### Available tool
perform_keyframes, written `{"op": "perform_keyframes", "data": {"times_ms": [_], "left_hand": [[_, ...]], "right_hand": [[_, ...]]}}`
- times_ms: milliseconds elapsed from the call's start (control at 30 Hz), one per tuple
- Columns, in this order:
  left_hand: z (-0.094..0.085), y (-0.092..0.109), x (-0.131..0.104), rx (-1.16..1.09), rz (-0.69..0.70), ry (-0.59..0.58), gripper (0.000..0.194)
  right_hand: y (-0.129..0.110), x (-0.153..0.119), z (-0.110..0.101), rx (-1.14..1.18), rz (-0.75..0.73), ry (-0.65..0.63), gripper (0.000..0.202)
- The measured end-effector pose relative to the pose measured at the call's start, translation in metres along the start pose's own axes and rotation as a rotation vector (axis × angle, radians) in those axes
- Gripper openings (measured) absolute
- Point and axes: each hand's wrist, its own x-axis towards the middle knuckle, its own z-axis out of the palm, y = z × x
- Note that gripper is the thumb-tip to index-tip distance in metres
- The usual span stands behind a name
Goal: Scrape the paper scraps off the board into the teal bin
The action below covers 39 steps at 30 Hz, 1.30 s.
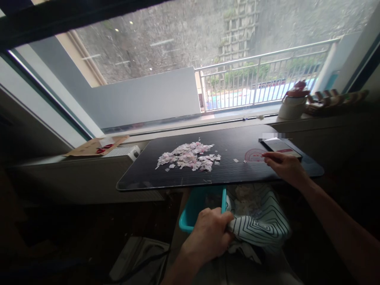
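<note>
My left hand (209,233) is closed around a bunched edge of the striped cloth (261,227), in front of the tabletop (139,174) and lower than its near edge, right beside the rim of the teal bin (185,223). My right hand (285,164) is over the right part of the tabletop, thumb and fingers drawn narrow at the right end of the red-printed piece (252,155); I cannot tell whether they pinch it or only touch it.

For good handling, I judge a light fingertip hold at that end best, with the piece level and my wrist clear of the dark-edged booklet (283,147) behind it on the tabletop. Slow, low movement should spare the loose scraps (236,160) near its left end and the paper heap (190,156) left of the tabletop's middle. A firm left grip should steady the cloth.

The piece lies on the tabletop, right of its middle. Its long axis runs left to right, roughly along the near edge; its straight side faces me, and its curved side points toward the tabletop's far edge.
</note>
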Motion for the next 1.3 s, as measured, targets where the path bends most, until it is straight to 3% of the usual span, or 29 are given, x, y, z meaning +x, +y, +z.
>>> {"op": "perform_keyframes", "data": {"times_ms": [267, 367, 500, 633, 833, 900, 1000, 1300], "left_hand": [[0.002, -0.005, 0.002, -0.057, -0.040, 0.001, 0.007], [0.000, -0.003, 0.002, -0.040, -0.044, -0.007, 0.007], [-0.003, -0.002, 0.001, -0.032, -0.037, -0.018, 0.007], [-0.003, -0.004, 0.000, -0.051, -0.040, -0.008, 0.005], [0.000, -0.007, 0.001, -0.055, -0.037, 0.014, 0.005], [0.000, -0.006, 0.001, -0.054, -0.029, 0.014, 0.005], [0.000, -0.005, 0.001, -0.064, -0.025, 0.018, 0.005], [-0.001, -0.004, 0.003, -0.083, -0.021, 0.020, 0.006]], "right_hand": [[-0.009, -0.036, -0.032, 0.085, 0.032, -0.234, 0.031], [-0.013, -0.031, -0.027, 0.081, 0.005, -0.173, 0.031], [-0.016, -0.001, 0.007, 0.138, -0.056, -0.048, 0.034], [-0.012, 0.014, 0.026, 0.159, -0.065, -0.073, 0.033], [-0.008, -0.011, -0.004, 0.212, 0.054, -0.198, 0.028], [-0.008, -0.016, -0.011, 0.242, 0.079, -0.187, 0.030], [-0.005, -0.018, -0.010, 0.262, 0.103, -0.116, 0.034], [-0.001, -0.028, -0.014, 0.278, 0.123, -0.142, 0.028]]}}
